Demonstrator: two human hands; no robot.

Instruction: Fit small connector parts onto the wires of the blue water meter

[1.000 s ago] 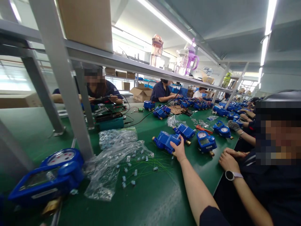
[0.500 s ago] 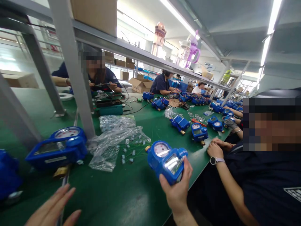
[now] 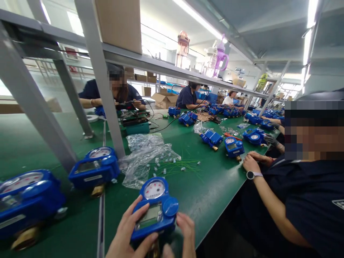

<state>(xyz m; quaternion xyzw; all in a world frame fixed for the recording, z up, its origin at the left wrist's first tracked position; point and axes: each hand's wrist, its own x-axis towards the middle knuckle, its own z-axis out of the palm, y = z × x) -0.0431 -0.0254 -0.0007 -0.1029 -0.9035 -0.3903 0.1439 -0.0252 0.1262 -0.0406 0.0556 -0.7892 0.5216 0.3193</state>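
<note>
A blue water meter point(image 3: 154, 211) with a round white dial, a rectangular display window and a round blue cap is held low over the green table, its dial end pointing away from me. My left hand point(image 3: 131, 225) grips its left side, fingers over the display edge and thumb at the near end. Against the right side, just below the cap, rest the bent fingers of my right hand point(image 3: 185, 229); the thumb is lower, partly cut off by the frame. A brass fitting shows under the near end. Two similar meters, one nearer point(image 3: 29, 200) and one farther point(image 3: 94, 166), stand to the left.
Beyond the held meter lie clear plastic bags point(image 3: 150, 161), small pale-blue seals with green wires point(image 3: 182, 168). Grey shelf posts point(image 3: 107, 89) rise from the table point(image 3: 212, 179). A co-worker point(image 3: 295, 200) sits close on the right; others work across the table among more blue meters point(image 3: 233, 146).
The held meter has come down and left, closer to me. My left hand, previously spread and apart from it, now grips it. My right hand has shifted down its right side. The view has turned left.
</note>
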